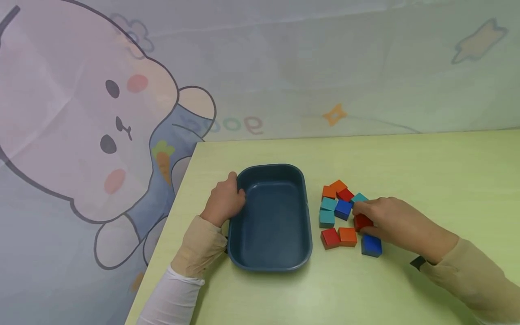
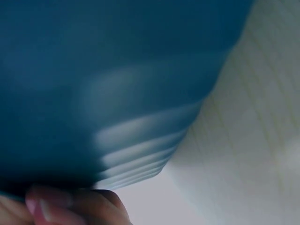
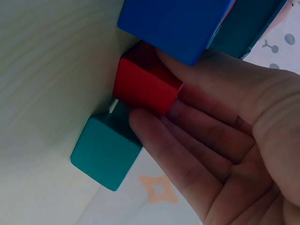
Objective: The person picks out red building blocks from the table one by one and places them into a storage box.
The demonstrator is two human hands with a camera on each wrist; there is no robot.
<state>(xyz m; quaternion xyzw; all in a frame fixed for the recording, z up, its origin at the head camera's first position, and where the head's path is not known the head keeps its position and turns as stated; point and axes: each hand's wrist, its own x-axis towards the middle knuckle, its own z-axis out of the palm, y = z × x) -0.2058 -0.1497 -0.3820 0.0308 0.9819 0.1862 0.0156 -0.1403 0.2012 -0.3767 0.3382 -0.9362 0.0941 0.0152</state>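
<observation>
A dark blue rectangular tray [image 1: 270, 225] stands on the table with nothing in it. My left hand [image 1: 224, 201] grips its left rim, thumb over the inside edge; the left wrist view shows the tray's outer wall [image 2: 117, 93] close up. To the right of the tray, my right hand [image 1: 392, 221] pinches a red block [image 3: 146, 86] between thumb and fingers. Beside that block are a teal block [image 3: 107, 151] near the fingertips and a blue block [image 1: 371, 245] by the thumb.
Several more blocks cluster between tray and right hand, among them a blue one [image 1: 343, 209], an orange one [image 1: 347, 236], a red one [image 1: 330, 238] and a teal one [image 1: 327, 219]. A cartoon-printed cloth [image 1: 284, 67] hangs behind the pale yellow-green table [image 1: 447, 171].
</observation>
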